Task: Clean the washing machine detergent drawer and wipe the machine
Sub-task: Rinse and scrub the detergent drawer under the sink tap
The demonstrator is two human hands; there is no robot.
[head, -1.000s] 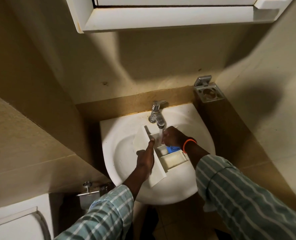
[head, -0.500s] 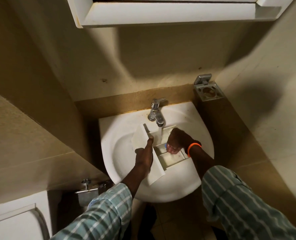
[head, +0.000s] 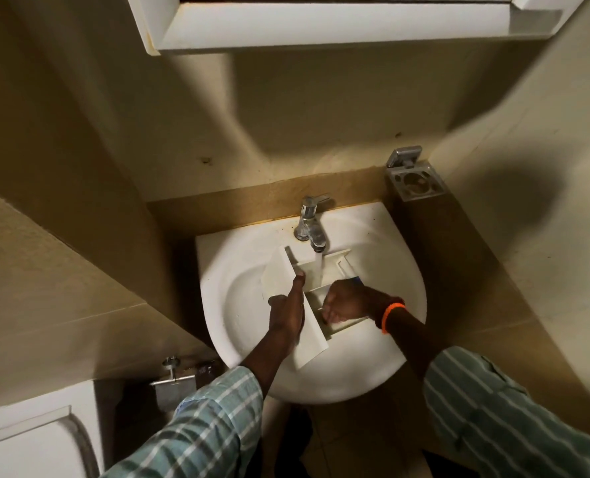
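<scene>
The white detergent drawer (head: 313, 339) lies in the sink (head: 233, 305) under the tap (head: 310, 224), and a stream of water (head: 317, 267) runs into its rear compartment. My left hand (head: 286, 310) grips the drawer's front panel, thumb on its face and fingers over its top edge. My right hand (head: 345, 301), with an orange band on the wrist, is down in a nearer compartment, fingers curled and blurred; I see nothing in it. A bit of blue (head: 357, 279) shows in the drawer behind that hand.
A metal soap holder (head: 414, 182) is fixed on the wall right of the sink. A white cabinet (head: 321, 25) hangs overhead. A white fixture (head: 28, 439) and a metal wall fitting (head: 174, 377) sit at lower left. Walls close in on both sides.
My right hand has moved from the compartment under the tap to one nearer me. My left hand keeps its grip on the front panel. The water keeps running.
</scene>
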